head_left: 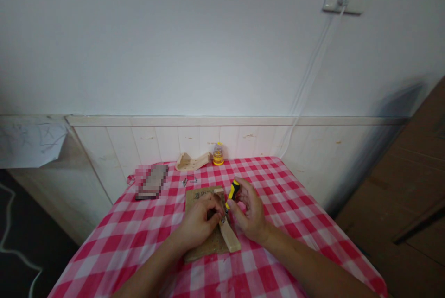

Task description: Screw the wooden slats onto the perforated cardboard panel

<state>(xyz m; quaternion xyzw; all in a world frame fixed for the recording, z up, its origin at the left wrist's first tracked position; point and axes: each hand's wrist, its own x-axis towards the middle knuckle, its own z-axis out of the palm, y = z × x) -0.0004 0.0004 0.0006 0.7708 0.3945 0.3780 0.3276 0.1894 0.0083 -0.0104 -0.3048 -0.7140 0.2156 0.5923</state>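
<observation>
My right hand (251,210) is closed around a yellow and black screwdriver (233,191), tilted with its tip pointing down. Below that tip lies a pale wooden piece (230,237), long and narrow, on a brown board (205,249). My left hand (203,219) has its thumb and fingers pinched together over the wooden piece, close to the screwdriver's tip. A small dark metal bit shows at those fingertips, too small to name. Part of the wooden piece is hidden behind my left fingers.
At the table's back stand a curved wooden part (193,162) and a yellow bit holder (218,154). Small metal pieces (185,181) lie before them. A pixelated flat object (153,182) is at left. The checked tablecloth (139,237) reaches the wall; a cardboard surface (399,182) rises at right.
</observation>
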